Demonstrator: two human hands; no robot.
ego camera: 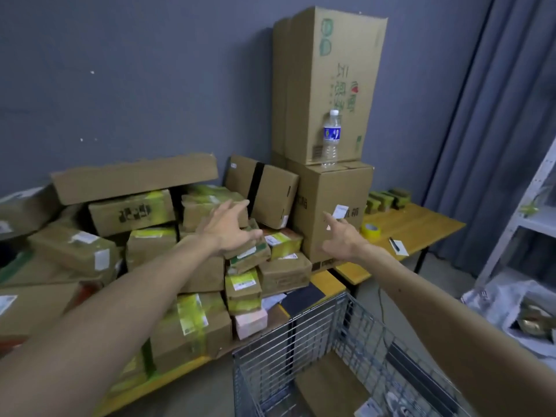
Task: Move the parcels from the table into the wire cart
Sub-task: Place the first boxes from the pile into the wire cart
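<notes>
Several taped cardboard parcels (132,212) are heaped on the wooden table (415,224). Both arms reach over the pile. My left hand (230,227) is spread with straight fingers above a small parcel with a green label (249,255) and holds nothing. My right hand (341,236) hovers with fingers extended in front of the large box (334,188) at the pile's right end. The wire cart (340,335) stands below the table's front edge; a flat cardboard parcel (328,386) lies in its bottom.
A tall carton (328,79) stands on the large box, with a water bottle (331,138) in front of it. A yellow tape roll (370,230), a pen on paper (397,245) and green sponges (388,200) sit on the table's right. A grey curtain (493,121) and white shelving (529,212) stand right.
</notes>
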